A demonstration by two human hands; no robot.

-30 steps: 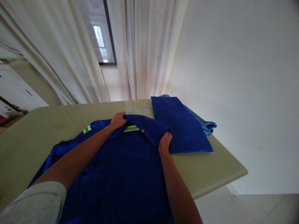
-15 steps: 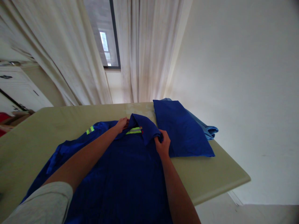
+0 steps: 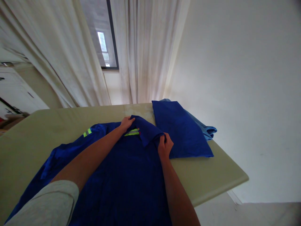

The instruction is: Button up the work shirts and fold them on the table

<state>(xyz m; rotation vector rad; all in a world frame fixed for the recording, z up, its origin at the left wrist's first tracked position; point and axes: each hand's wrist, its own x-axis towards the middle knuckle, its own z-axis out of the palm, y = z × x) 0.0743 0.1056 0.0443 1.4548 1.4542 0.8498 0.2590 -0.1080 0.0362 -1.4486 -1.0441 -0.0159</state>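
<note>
A dark blue work jacket (image 3: 127, 175) with yellow-green and grey reflective strips lies spread over the table, its top edge away from me. My left hand (image 3: 127, 122) is closed on the far edge of the jacket near the collar. Over at the right shoulder, my right hand (image 3: 165, 145) grips the jacket's folded-over edge between thumb and fingers. Between the two hands a flap of blue cloth is turned over, and a reflective strip (image 3: 132, 132) shows beneath it. The jacket's left sleeve side stretches out under my left forearm.
A folded blue garment (image 3: 181, 131) lies just right of the jacket, over a lighter blue cloth (image 3: 208, 131). The green-beige table (image 3: 218, 179) ends at a right corner near the white wall (image 3: 235, 94). Curtains (image 3: 150, 53) hang behind it, and a white cabinet (image 3: 21, 91) stands at far left.
My left hand has shifted a little to the right along the jacket's top edge and closed on it. The edge between my hands is straighter. My right hand keeps its hold.
</note>
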